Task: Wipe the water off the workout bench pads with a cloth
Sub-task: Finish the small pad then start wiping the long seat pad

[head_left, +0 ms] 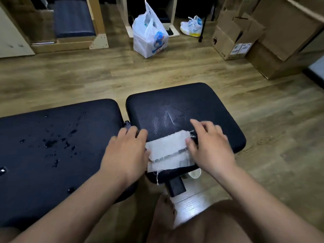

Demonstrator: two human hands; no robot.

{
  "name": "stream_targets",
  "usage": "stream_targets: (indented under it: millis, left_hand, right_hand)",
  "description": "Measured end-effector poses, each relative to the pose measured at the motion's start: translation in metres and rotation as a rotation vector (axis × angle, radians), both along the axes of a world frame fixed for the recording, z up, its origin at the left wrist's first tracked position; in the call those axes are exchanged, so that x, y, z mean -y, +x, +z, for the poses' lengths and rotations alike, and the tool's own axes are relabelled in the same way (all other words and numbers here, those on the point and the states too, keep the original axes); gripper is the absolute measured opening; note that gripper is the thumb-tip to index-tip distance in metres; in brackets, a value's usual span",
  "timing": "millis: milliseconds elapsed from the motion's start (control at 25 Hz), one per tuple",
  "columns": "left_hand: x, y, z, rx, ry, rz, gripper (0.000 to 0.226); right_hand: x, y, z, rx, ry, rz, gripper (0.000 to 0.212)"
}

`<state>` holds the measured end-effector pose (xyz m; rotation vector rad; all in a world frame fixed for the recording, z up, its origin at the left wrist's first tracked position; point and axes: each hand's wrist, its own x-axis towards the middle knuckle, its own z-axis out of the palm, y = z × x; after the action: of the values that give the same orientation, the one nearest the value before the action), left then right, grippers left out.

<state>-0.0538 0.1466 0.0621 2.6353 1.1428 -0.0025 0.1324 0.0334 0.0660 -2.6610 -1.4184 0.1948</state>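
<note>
The cloth (168, 151) lies flat between the two hands, on the near part of the small pad (184, 106). It is pale, frayed and folded into layers, and a loose thread hangs off its near edge.

The left hand (128, 151) rests over that pad's left edge. Its fingers are straight and relaxed, and its thumb touches the cloth's left side. The right hand (210, 144) lies palm down on the pad, fingers spread and loose, with its thumb on the cloth's right edge. Neither hand is clenched. The right one is blurred, so whether its thumb pins the cloth or only touches it cannot be told.

Just past the fingertips the small pad shows faint wet streaks (166, 118). To the left of the left hand, across a narrow gap, lies the long pad (52, 123), dotted with water drops (50, 142).

Below the right wrist, under the pad's near edge, a paper cup (195, 172) stands on the floor (105, 72). Well beyond both hands are a white bag (150, 37), shoes (192, 26) and boxes (236, 37).
</note>
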Motion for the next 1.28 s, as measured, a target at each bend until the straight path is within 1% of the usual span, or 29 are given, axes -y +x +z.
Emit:
stream_targets:
  millis: [40,80,160,200,280,320,400,520,600,720,840,960,1040,1080,1160,1280]
  left_hand:
    - [-0.005,-0.006,-0.010,0.007,0.118,-0.085,0.031]
    - [-0.006,-0.015,-0.020,0.065,0.157,-0.137,0.038]
    - [-0.001,-0.032,-0.040,0.148,0.080,-0.160,0.045]
    - [0.002,-0.037,-0.048,0.187,0.053,-0.138,0.047]
    - [0.004,-0.035,-0.053,0.242,0.062,-0.104,0.052]
    - [0.005,-0.034,-0.052,0.241,0.058,-0.100,0.054]
    - [0.006,-0.033,-0.052,0.258,0.078,-0.089,0.056]
    - [0.006,-0.033,-0.053,0.232,0.087,-0.100,0.057]
    - [0.006,-0.032,-0.053,0.241,0.092,-0.094,0.058]
    - [0.006,-0.032,-0.050,0.262,0.083,-0.072,0.059]
    - [0.007,-0.032,-0.051,0.269,0.076,-0.064,0.059]
    - [0.007,-0.032,-0.053,0.266,0.088,-0.075,0.056]
    - [0.007,-0.032,-0.054,0.256,0.097,-0.081,0.054]
    - [0.008,-0.032,-0.054,0.251,0.101,-0.083,0.053]
    - [0.007,-0.031,-0.054,0.240,0.111,-0.083,0.053]
    - [0.007,-0.031,-0.054,0.227,0.114,-0.086,0.053]
  right_hand:
    - [-0.005,-0.011,-0.006,0.104,0.020,0.102,0.050]
    - [-0.006,-0.029,-0.016,0.117,0.024,0.212,0.051]
    - [-0.003,-0.058,-0.033,0.061,-0.044,0.357,0.053]
    - [-0.006,-0.060,-0.038,0.040,-0.093,0.373,0.055]
    - [-0.028,-0.048,-0.040,0.002,-0.098,0.363,0.059]
    - [-0.047,-0.040,-0.041,-0.015,-0.097,0.355,0.059]
    - [-0.101,-0.023,-0.044,-0.017,-0.068,0.294,0.053]
    - [-0.183,-0.008,-0.045,-0.036,-0.020,0.238,0.049]
    - [-0.206,-0.001,-0.044,-0.072,0.039,0.228,0.048]
    - [-0.178,-0.006,-0.046,-0.102,0.135,0.270,0.040]
    - [-0.088,-0.023,-0.047,-0.146,0.164,0.300,0.034]
    - [0.014,-0.041,-0.043,-0.190,0.167,0.378,0.035]
    - [0.044,-0.038,-0.045,-0.200,0.158,0.453,0.035]
    - [0.043,-0.033,-0.047,-0.197,0.160,0.454,0.035]
    - [0.014,-0.025,-0.049,-0.188,0.173,0.368,0.035]
    - [-0.073,-0.008,-0.049,-0.141,0.168,0.213,0.036]
